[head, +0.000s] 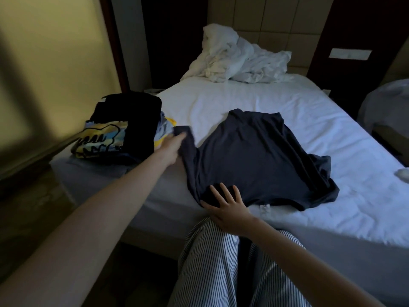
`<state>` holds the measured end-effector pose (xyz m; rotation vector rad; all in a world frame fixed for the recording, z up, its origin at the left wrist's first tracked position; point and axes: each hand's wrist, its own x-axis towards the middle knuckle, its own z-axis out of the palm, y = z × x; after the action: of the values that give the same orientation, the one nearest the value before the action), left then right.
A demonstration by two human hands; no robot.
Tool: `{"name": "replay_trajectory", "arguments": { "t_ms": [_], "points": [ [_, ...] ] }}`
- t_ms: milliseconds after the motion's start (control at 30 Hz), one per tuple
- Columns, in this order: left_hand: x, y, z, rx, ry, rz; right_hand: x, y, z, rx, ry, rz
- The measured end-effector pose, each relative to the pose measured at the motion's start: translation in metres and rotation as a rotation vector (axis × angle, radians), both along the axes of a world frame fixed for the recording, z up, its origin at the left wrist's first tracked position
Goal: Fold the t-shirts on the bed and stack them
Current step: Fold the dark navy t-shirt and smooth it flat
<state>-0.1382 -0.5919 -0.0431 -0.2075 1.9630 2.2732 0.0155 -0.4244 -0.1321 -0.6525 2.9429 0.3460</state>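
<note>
Striped trousers [212, 267] are filling the view at 6 o'clock, right against the near edge of the bed [332, 207]. Just beyond them the right hand [228, 209] is lying flat, fingers straight and spread, pressing on the near hem of a dark shirt [254, 156] and holding nothing. The shirt is lying spread on the white sheet at the bed's centre, its right side bunched. At its 9 o'clock the left hand [171, 146] is gripping the sleeve [187, 138], fingers curled round the cloth. Just past that hand, at 10 o'clock, a stack [124, 129] of folded shirts is sitting at the bed's left edge, a black one on top. At 12 o'clock a crumpled white duvet [239, 60] is leaning against a padded headboard [276, 25]. A yellow wall [55, 52] is running along the left, and a second bed [385, 103] is showing at 3 o'clock.
</note>
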Motion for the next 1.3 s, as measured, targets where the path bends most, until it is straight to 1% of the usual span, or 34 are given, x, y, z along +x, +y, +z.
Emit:
{"name": "replay_trajectory", "arguments": {
  "t_ms": [33, 67, 100, 133, 167, 200, 233, 267, 300, 367, 400, 433, 500, 567, 600, 667, 733, 800, 867, 933, 1000, 1067, 1133, 1200, 1300],
  "points": [
    [0.012, 0.014, 0.012, -0.016, -0.008, -0.23, 0.001, -0.001, -0.002, 0.039, -0.018, -0.027],
    [0.023, 0.025, 0.02, -0.082, -0.013, -0.452, 0.0, 0.0, -0.005, 0.068, 0.025, -0.039],
    [0.028, 0.033, 0.023, -0.148, 0.017, -0.6, 0.0, 0.001, -0.007, 0.07, 0.064, -0.041],
    [0.028, 0.039, 0.022, -0.198, 0.079, -0.634, 0.0, 0.001, -0.007, 0.067, 0.068, -0.046],
    [0.028, 0.043, 0.018, -0.234, 0.16, -0.593, 0.0, 0.001, -0.009, 0.046, 0.065, -0.051],
    [0.027, 0.047, 0.011, -0.302, 0.253, -0.501, 0.002, 0.0, -0.005, 0.033, 0.069, -0.048],
    [0.026, 0.051, 0.001, -0.423, 0.343, -0.414, 0.003, 0.0, -0.007, 0.026, 0.066, -0.045],
    [0.026, 0.054, -0.015, -0.603, 0.429, -0.38, 0.004, 0.0, -0.007, 0.03, 0.036, -0.054],
    [0.028, 0.058, -0.033, -0.828, 0.496, -0.411, 0.005, -0.001, -0.007, 0.027, 0.013, -0.039],
    [0.036, 0.064, -0.069, -1.266, 0.535, -0.551, 0.003, -0.001, -0.009, -0.05, 0.05, 0.023],
    [0.039, 0.066, -0.078, -1.393, 0.526, -0.582, 0.003, 0.0, -0.008, -0.067, 0.06, 0.02],
    [0.04, 0.067, -0.079, -1.461, 0.516, -0.602, 0.003, 0.001, -0.006, -0.098, 0.045, 0.013],
    [0.034, 0.065, -0.071, -1.489, 0.484, -0.668, 0.006, 0.006, 0.0, -0.197, 0.004, 0.02],
    [0.027, 0.065, -0.059, -1.481, 0.487, -0.694, 0.008, 0.017, 0.007, -0.328, 0.032, 0.028],
    [0.025, 0.068, -0.057, -1.462, 0.501, -0.682, 0.009, 0.025, 0.01, -0.404, 0.079, 0.017],
    [0.03, 0.08, -0.059, -1.437, 0.517, -0.694, 0.013, 0.041, 0.018, -0.515, 0.267, -0.041],
    [0.039, 0.092, -0.068, -1.458, 0.52, -0.718, 0.018, 0.065, 0.017, -0.581, 0.43, -0.153],
    [0.044, 0.099, -0.071, -1.452, 0.532, -0.663, 0.023, 0.09, 0.015, -0.586, 0.483, -0.285],
    [0.047, 0.104, -0.068, -1.397, 0.578, -0.633, 0.029, 0.117, 0.014, -0.588, 0.538, -0.385],
    [0.05, 0.118, -0.062, -1.333, 0.644, -0.674, 0.035, 0.143, 0.014, -0.566, 0.622, -0.483],
    [0.055, 0.14, -0.056, -1.276, 0.699, -0.739, 0.04, 0.165, 0.016, -0.635, 0.705, -0.656],
    [0.061, 0.169, -0.047, -1.209, 0.739, -0.763, 0.042, 0.186, 0.022, -0.773, 0.682, -0.936],
    [0.069, 0.201, -0.038, -1.138, 0.758, -0.775, 0.04, 0.209, 0.025, -0.861, 0.551, -1.168],
    [0.075, 0.232, -0.031, -1.088, 0.779, -0.799, 0.035, 0.228, 0.027, -0.871, 0.42, -1.256],
    [0.077, 0.271, -0.029, -1.057, 0.805, -0.823, 0.019, 0.249, 0.031, -0.969, 0.335, -1.26]
  ]
}}
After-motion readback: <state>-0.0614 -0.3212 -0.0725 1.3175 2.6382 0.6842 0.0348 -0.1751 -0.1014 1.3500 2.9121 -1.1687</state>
